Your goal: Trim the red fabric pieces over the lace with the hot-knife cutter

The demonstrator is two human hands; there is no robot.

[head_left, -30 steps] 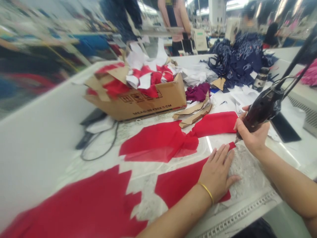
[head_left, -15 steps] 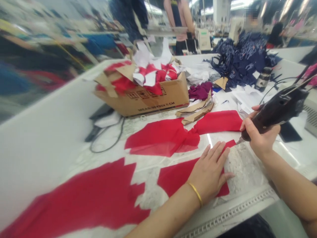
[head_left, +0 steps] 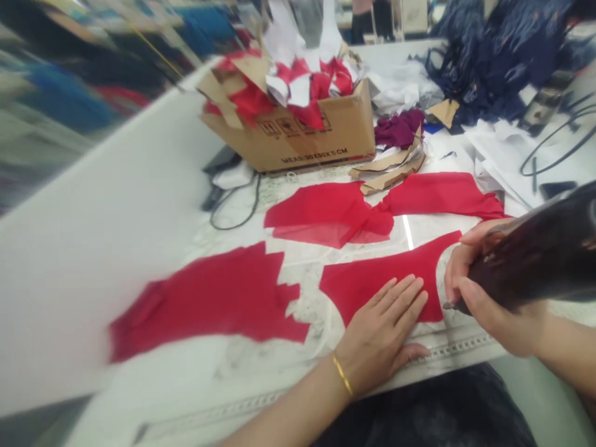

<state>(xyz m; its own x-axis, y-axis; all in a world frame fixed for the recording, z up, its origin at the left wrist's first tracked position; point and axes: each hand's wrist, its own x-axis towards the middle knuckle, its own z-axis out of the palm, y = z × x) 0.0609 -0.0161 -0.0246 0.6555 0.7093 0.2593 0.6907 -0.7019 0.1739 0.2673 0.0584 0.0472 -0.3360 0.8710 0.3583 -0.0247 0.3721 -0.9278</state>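
Now, left hand (head_left: pixel 379 338) open flat on the red fabric panel (head_left: pixel 372 279), right hand (head_left: pixel 496 316) gripping a handheld cutter (head_left: pixel 535 261) at its edge.

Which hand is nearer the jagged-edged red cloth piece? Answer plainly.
Left hand: nearer, lying to the lower right of the jagged-edged red cloth piece, apart from it. Right hand: farther right, gripping a dark handheld power tool.

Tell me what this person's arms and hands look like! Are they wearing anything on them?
The person's left hand and right hand are bare, with no gloves, and no sleeves show on either forearm. A thin gold-coloured bangle goes around the left wrist. No bangle shows on the right wrist.
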